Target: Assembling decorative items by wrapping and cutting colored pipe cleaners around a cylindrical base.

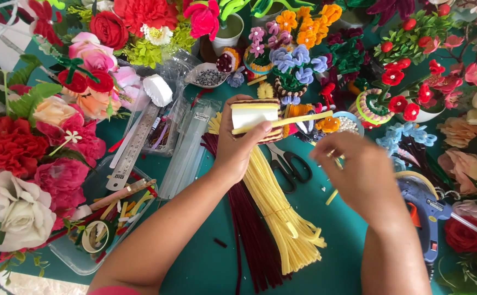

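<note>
Small cup (256, 116) being wrapped in yellow and maroon pipe cleaner, held above surface (348, 229), centre frame. Left hand (238, 145) clamping it, thumb pressing yellow pipe cleaner (298, 119) against rim. Right hand (358, 175) pinching stem's far end; I'm reading its grip as closed, fingertips blurred. Risk I'm flagging: thumb slipping, coil springing loose. Stem kinking if pulled hard. Scissors (289, 164) lying open just beneath hands. Glue gun (427, 210) resting near right wrist, burn hazard if hot. Loose yellow bundle (279, 218) snagging possible.
</note>
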